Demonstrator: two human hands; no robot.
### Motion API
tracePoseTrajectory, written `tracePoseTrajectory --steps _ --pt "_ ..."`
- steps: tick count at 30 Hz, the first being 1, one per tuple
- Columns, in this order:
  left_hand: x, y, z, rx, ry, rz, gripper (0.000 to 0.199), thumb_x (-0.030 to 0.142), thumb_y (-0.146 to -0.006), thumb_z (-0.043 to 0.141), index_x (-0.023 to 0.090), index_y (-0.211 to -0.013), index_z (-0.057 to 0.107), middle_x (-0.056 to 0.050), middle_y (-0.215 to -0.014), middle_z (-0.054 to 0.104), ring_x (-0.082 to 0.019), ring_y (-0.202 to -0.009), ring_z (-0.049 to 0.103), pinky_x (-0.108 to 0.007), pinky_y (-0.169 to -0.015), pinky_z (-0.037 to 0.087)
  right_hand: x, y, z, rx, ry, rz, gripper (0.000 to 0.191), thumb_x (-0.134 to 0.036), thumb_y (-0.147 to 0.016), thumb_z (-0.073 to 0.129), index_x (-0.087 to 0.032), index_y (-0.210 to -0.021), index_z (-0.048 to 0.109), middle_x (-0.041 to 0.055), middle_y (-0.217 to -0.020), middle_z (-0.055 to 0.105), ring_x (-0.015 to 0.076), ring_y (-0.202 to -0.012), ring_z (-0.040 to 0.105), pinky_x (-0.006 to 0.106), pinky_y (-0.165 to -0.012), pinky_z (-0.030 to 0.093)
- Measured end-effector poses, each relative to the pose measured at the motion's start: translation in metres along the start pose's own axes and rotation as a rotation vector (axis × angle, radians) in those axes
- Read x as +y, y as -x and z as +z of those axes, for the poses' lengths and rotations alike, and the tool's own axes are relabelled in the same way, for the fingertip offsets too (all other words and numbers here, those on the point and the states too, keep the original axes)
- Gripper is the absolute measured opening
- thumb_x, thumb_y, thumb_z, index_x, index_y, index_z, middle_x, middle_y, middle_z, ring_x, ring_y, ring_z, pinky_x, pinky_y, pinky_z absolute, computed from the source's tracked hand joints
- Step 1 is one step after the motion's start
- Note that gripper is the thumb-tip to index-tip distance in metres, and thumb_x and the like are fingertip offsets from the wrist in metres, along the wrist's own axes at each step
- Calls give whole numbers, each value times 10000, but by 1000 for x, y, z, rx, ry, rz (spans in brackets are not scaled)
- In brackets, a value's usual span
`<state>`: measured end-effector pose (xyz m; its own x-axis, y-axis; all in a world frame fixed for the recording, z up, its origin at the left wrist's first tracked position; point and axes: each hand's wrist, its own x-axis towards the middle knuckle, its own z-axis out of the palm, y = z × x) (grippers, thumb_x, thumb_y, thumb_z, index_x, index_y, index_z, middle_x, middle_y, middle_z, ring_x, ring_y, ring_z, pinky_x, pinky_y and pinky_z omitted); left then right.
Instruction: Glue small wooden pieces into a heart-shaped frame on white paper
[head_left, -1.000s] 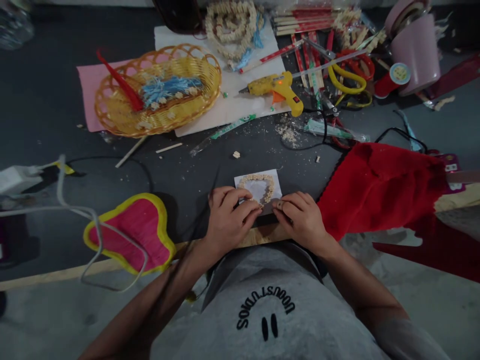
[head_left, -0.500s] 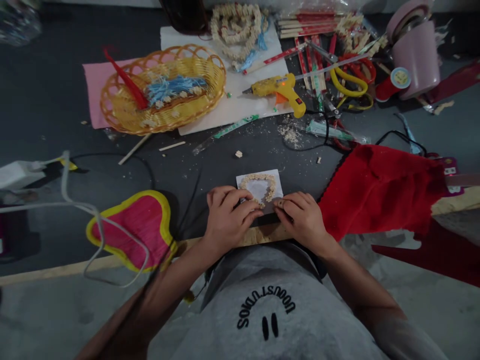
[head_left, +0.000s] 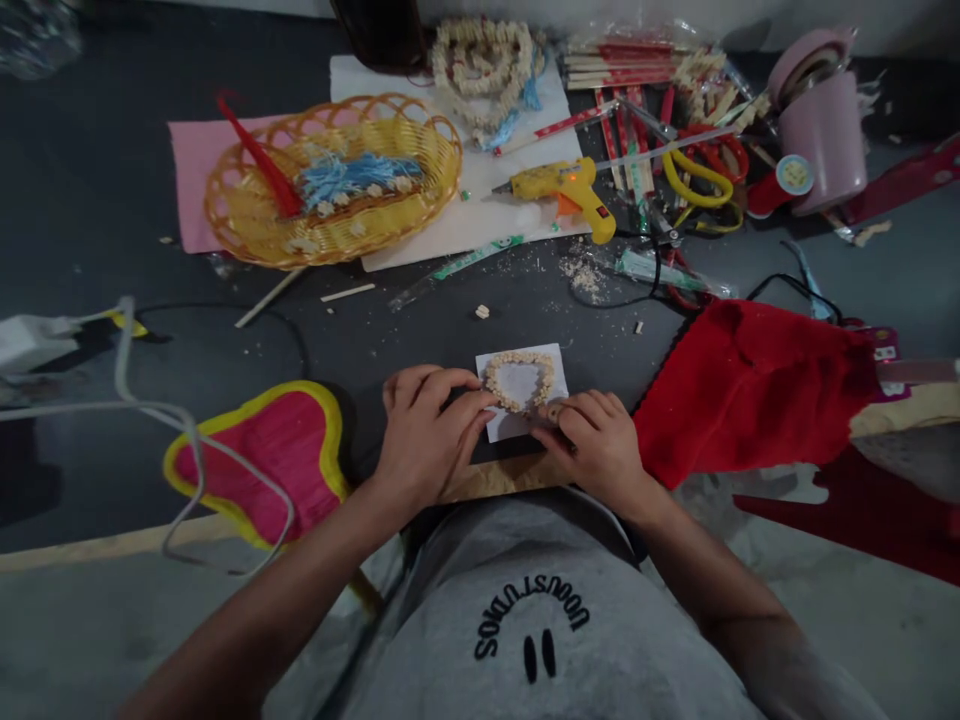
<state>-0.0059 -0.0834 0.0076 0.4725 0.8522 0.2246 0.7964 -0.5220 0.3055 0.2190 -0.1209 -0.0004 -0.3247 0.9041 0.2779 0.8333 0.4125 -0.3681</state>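
A small white card (head_left: 522, 384) lies near the table's front edge, and a rounded ring of pale beige pieces (head_left: 520, 358) rests on it. My left hand (head_left: 435, 430) is at the card's left side, its thumb and fingertips together at the ring's lower left. Whether anything is between them is too small to tell. From the right, my right hand (head_left: 596, 440) reaches over the card's lower right corner, fingers curled and pressed together at the ring's lower right. What they pinch, if anything, is hidden.
A yellow glue gun (head_left: 564, 190) and a wicker basket (head_left: 442, 180) with blue tassels lie farther back. Red cloth (head_left: 757, 390) is on the right, a pink heart-shaped piece (head_left: 262, 455) with a white cable on the left. Scissors (head_left: 697, 180) lie at back right.
My left hand has moved left, uncovering the card's lower left and more of the ring. My right hand has shifted slightly left, its fingertips now at the ring's lower right.
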Motion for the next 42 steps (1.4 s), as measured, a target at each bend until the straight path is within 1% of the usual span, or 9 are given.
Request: tracePoseTrajectory --steps 8,13,21,26,29,34,37,39,42 --pt "-3 2 -2 6 -10 -6 134 280 -923 612 266 -955 742 -63 -1038 694 -283 -1029 528 -450 -869 413 -6 -7 9 14 32 -49 135 -293 -940 620 -213 -851 684 18 -788 690 181 -739 550 341 -670 330" --pt "-10 2 -7 9 -17 -2 135 290 -924 610 273 -952 741 -63 -1037 698 -286 -1032 539 -458 -874 414 -7 -8 9 -1 39 -53 157 -291 -941 620 -216 -817 680 16 -764 683 172 -738 552 331 -681 335" --pt "-32 -28 -15 -25 -31 -80 182 346 -958 556 281 -1006 718 -37 -996 733 -281 -1032 575 -448 -857 395 -7 -7 10 21 29 -66 193 -253 -929 624 -211 -741 635 11 -747 676 169 -721 554 328 -679 338" --pt "-35 -34 -12 -66 -20 -87 183 324 -954 549 279 -1031 708 -26 -1023 738 -274 -1047 578 -459 -897 383 -5 -6 12 29 22 -63 159 -245 -928 618 -207 -775 638 26 -783 686 178 -736 566 332 -677 348" --pt "-43 -38 -17 -54 -32 -126 191 340 -949 546 277 -1013 714 -34 -1016 733 -275 -1039 586 -452 -883 406 -4 -6 13 43 21 -69 157 -240 -928 623 -207 -774 632 21 -780 688 174 -726 565 331 -679 345" --pt "-78 -66 -49 103 -35 -197 230 341 -962 497 242 -1023 695 -42 -1035 717 -247 -1041 612 -423 -974 440 -4 -6 14 60 13 -102 167 -225 -928 626 -207 -762 620 14 -755 680 165 -713 566 316 -678 339" --pt "-101 -91 -70 154 -82 -346 226 289 -942 509 210 -1046 693 -47 -1064 705 -250 -1092 601 -426 -1021 428 -6 -6 13 54 2 -114 171 -219 -928 626 -204 -758 614 11 -747 675 158 -710 575 310 -678 339" --pt "-112 -107 -76 77 -100 -443 242 264 -924 517 205 -1055 712 -50 -1070 712 -251 -1054 618 -418 -967 453 -7 -8 10 58 -7 -119 183 -216 -926 623 -201 -745 605 12 -737 669 158 -710 584 311 -677 348" --pt "-123 -130 -72 -48 -99 -455 266 253 -900 540 187 -1069 735 -57 -1102 726 -249 -1062 621 -393 -919 464 -2 -14 3 81 0 -121 169 -209 -919 629 -200 -752 603 17 -744 676 165 -719 598 318 -671 364"
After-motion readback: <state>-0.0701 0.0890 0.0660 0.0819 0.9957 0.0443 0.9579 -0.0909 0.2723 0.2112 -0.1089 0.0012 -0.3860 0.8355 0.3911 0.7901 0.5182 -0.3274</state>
